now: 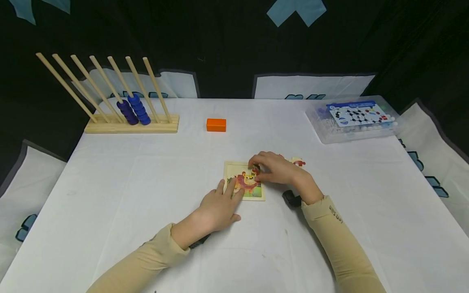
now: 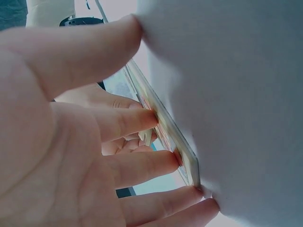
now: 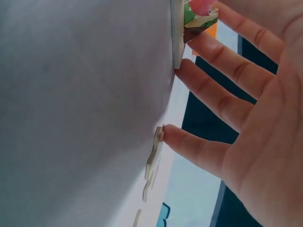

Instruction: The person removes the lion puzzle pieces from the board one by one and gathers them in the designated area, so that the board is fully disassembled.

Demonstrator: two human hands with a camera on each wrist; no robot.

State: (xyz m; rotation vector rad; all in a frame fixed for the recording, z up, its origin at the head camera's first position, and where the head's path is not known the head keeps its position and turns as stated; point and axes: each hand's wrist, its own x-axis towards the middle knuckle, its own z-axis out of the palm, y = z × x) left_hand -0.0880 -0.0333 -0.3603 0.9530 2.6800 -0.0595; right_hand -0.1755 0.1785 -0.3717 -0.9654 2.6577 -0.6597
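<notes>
A small wooden jigsaw puzzle (image 1: 253, 198) with a cartoon bear lies flat on the table in a pale frame. My left hand (image 1: 220, 206) reaches over its lower left side, fingers extended and spread, with fingertips resting on the frame and picture in the left wrist view. Over the upper right corner, my right hand (image 1: 276, 169) pinches a puzzle piece (image 3: 201, 20) printed in green, red and brown, tilted up from the board. Loose pieces (image 1: 298, 162) lie just beyond the right hand, partly hidden by it; the right little finger touches or nearly touches one piece (image 3: 152, 153).
An orange block (image 1: 216, 125) sits behind the puzzle. At the back left stands a wooden peg abacus (image 1: 132, 128) with purple and blue beads. A clear plastic box (image 1: 353, 120) with a molecule-picture card is at the back right. White cloth covers the table (image 1: 121, 195).
</notes>
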